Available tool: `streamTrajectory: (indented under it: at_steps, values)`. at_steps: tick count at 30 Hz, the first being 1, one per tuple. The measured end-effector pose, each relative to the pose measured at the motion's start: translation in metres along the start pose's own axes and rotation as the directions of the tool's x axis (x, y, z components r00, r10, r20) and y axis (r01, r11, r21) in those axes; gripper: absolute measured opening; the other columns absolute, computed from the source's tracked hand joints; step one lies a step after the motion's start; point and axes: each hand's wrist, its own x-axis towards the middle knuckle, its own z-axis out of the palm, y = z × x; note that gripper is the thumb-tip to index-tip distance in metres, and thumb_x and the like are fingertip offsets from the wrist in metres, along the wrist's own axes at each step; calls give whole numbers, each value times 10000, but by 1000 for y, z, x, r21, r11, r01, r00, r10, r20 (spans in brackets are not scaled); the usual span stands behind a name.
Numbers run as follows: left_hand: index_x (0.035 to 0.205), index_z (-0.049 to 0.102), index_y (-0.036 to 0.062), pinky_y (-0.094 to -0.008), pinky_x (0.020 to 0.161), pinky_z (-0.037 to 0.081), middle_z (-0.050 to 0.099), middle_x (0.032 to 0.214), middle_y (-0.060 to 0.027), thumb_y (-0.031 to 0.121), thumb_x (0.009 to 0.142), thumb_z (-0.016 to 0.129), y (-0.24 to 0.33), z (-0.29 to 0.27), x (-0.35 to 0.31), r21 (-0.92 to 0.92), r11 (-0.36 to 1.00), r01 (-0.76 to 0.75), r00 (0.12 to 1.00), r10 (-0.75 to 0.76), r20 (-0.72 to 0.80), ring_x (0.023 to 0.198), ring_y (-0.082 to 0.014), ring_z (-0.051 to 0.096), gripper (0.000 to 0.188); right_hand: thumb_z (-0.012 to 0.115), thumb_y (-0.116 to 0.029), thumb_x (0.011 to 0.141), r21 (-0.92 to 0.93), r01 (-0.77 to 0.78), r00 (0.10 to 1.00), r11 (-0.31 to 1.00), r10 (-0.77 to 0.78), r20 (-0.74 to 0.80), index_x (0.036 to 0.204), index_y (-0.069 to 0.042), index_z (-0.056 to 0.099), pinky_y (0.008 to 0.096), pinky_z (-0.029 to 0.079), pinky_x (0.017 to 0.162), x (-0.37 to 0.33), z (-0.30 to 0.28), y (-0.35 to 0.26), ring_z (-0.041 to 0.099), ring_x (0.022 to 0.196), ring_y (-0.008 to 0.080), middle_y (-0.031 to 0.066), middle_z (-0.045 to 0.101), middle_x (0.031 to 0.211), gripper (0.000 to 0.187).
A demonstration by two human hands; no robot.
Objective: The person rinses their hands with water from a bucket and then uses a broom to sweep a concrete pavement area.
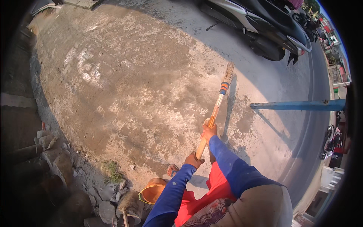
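Observation:
Both of my hands grip the long handle of a stick broom [215,112], which slants up and to the right. My left hand [194,160] is wrapped round the lower end of the handle. Farther up, my right hand [208,130] is closed on the same handle. An orange and dark band binds the broom's bristles, whose tips reach the paved ground [151,102]; whether they press on it I cannot tell. That ground is patchy, partly wet and brown. Blue sleeves cover both my arms.
An orange bucket [153,192] stands by my left forearm, near broken stones [62,166] along the left edge. A blue post [298,105] rises at the right. Parked at the upper right is a motorbike [261,26], beside a road [302,162]. A weed [112,171] grows among the rubble.

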Motion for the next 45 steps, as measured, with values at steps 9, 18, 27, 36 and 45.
streamTrajectory:
  at_steps: [9,18,27,36,45]
  values:
    - [968,543,-22,-312,378,419,563,556,-102,128,715,682,138,128,219,-477,875,84,996,-71,46,395,-200,541,326,595,-95,785,-629,-186,981,755,106,-163,1084,-16,341,391,517,412,267,-85,-90,604,529,259,190,580,806,401]
    - [866,533,13,-280,458,457,590,668,-64,47,743,620,161,184,47,-756,648,96,878,-413,-242,506,-138,564,154,619,-225,734,-701,334,847,630,127,517,1115,-57,363,477,491,711,99,-67,-64,602,828,463,286,612,842,489]
    - [875,545,31,-271,417,399,528,598,-9,147,760,684,191,137,288,-566,812,140,990,-97,105,462,-99,501,214,599,-135,750,-570,-154,987,807,99,-126,1111,-55,308,444,541,678,315,-75,-200,636,767,421,275,612,829,470]
    - [1016,569,5,-268,435,428,585,667,-40,34,758,611,175,96,190,-914,406,23,865,-466,-185,492,-124,540,263,621,-174,758,-855,340,852,391,256,456,1167,-14,300,462,506,794,207,63,-120,610,932,425,302,602,988,544]
    - [905,570,9,-264,456,429,555,628,-12,117,740,669,224,-21,246,-760,649,9,982,-151,-118,505,-115,535,221,605,-139,791,-729,337,941,596,-235,243,1065,-35,321,450,516,615,264,94,-194,632,720,424,260,609,778,408]
